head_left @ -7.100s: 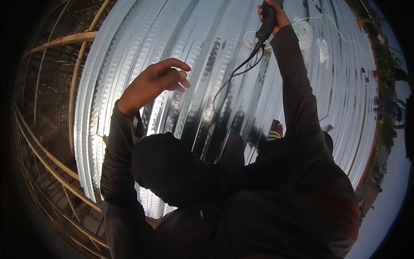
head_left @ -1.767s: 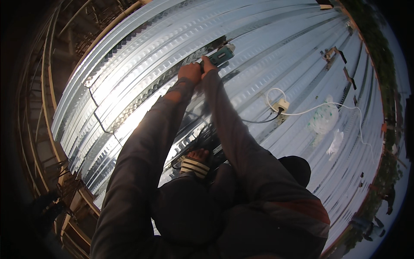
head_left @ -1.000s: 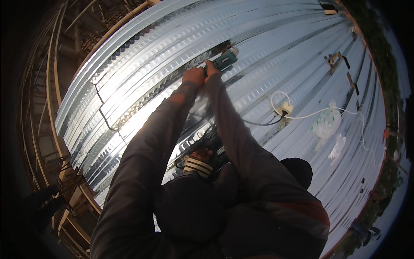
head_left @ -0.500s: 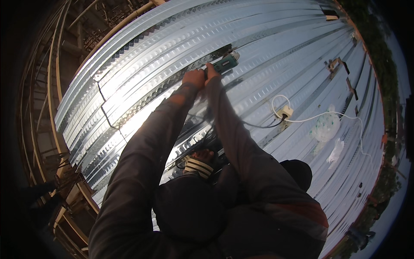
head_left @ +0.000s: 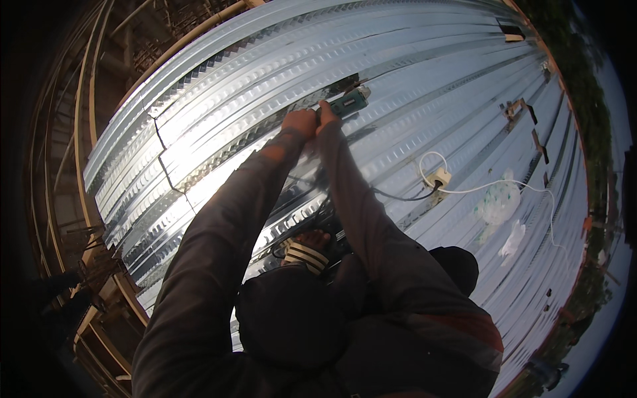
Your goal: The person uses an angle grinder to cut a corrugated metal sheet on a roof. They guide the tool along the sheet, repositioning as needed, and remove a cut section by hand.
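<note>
At left, poles [head_left: 86,132] border the metal decking [head_left: 424,73]. The left hand [head_left: 300,122] is clenched around the rear of the grinder [head_left: 350,102]; exact finger placement is hidden. The right hand [head_left: 328,118] grasps the tool immediately ahead of the left and is nearer to its head. A dark patch [head_left: 342,85] lies just beside the grinder's far side. The grinder extends forward and right from both hands, its long axis roughly parallel to the ribs. Contact with the decking cannot be determined. Farther right lie a socket [head_left: 438,178] and a bag [head_left: 501,201].
</note>
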{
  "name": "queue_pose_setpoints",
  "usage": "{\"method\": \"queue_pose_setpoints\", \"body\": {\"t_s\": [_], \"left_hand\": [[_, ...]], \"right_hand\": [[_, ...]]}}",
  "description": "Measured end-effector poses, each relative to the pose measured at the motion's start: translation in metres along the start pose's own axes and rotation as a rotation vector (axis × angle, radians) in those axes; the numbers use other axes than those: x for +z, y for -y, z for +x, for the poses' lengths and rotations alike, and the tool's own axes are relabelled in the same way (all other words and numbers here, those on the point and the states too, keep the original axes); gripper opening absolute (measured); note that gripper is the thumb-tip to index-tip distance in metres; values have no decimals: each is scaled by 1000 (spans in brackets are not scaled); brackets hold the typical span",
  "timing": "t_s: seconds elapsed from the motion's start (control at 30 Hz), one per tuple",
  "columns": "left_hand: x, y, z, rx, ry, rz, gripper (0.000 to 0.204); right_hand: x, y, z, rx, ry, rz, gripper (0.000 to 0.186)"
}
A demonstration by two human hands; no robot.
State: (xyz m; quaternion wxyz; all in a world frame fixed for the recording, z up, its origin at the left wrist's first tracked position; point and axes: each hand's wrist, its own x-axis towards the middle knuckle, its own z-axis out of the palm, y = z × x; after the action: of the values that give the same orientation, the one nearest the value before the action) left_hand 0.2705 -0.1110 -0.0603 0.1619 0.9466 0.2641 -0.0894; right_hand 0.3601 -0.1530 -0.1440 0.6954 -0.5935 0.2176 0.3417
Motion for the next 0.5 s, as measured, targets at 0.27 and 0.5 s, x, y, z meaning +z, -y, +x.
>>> {"method": "queue_pose_setpoints", "body": {"t_s": [0.27, 0.5], "left_hand": [[0, 6, -8, -1, 2, 12, 28], [-4, 5, -20, -16, -16, 20, 24]], "right_hand": [[2, -21, 21, 15, 41, 55, 91], [3, -22, 2, -9, 46, 73, 84]]}}
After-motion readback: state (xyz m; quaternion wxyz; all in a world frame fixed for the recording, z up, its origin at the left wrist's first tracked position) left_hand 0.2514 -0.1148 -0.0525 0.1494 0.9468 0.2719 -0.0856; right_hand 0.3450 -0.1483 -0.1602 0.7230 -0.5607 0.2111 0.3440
